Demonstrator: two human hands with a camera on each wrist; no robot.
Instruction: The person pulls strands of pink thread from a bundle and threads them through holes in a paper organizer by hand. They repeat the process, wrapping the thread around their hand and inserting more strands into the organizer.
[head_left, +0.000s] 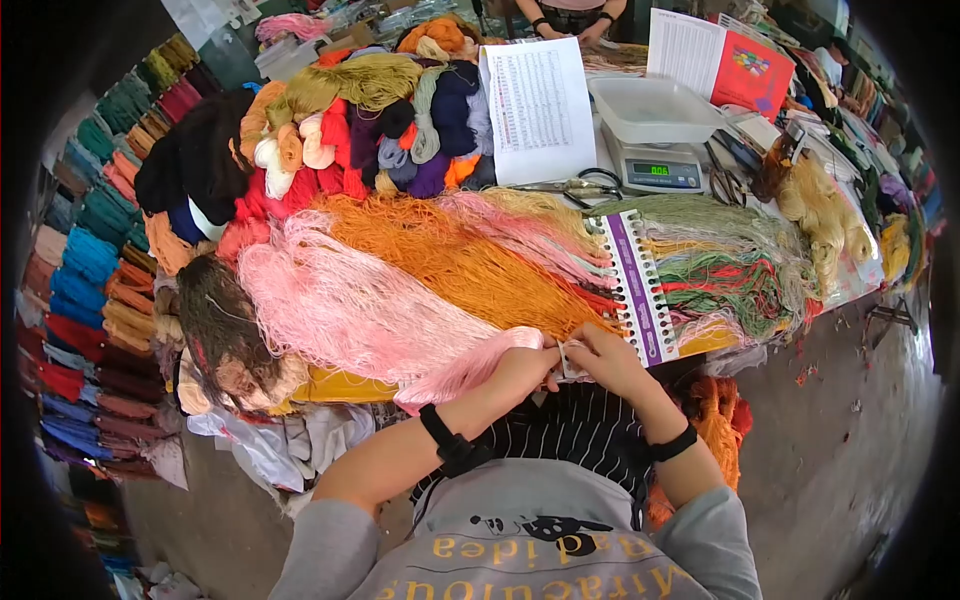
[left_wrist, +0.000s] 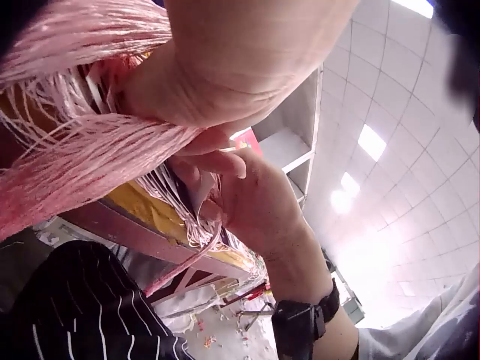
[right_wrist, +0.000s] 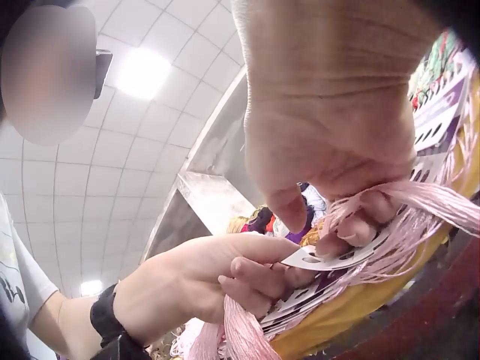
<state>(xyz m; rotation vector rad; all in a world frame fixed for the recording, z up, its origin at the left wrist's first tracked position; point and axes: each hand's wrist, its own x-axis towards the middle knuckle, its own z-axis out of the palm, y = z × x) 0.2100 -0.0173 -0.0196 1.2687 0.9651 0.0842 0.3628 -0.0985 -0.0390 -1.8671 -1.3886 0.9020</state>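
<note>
Pink thread (head_left: 465,372) bends round the left hand (head_left: 528,368), which grips the bundle at the table's front edge. Close on its right, the right hand (head_left: 605,362) pinches a white punched card (head_left: 572,368). In the right wrist view the card (right_wrist: 330,259) runs between both hands, and a pink strand (right_wrist: 435,201) passes through the curled fingers of the right hand (right_wrist: 337,150). The left hand (right_wrist: 217,277) holds the card's other end, with pink thread (right_wrist: 244,334) hanging from its fingers. A purple and white card with holes (head_left: 638,290) lies to the right, strung with threads.
Orange thread (head_left: 430,250) and loose pink thread (head_left: 340,290) cover the table's middle. Behind are coloured skeins (head_left: 370,85), a printed sheet (head_left: 540,110), scissors (head_left: 590,185) and a scale (head_left: 655,170) with a clear tray (head_left: 655,105). Orange skeins (head_left: 715,430) hang below the table's front edge.
</note>
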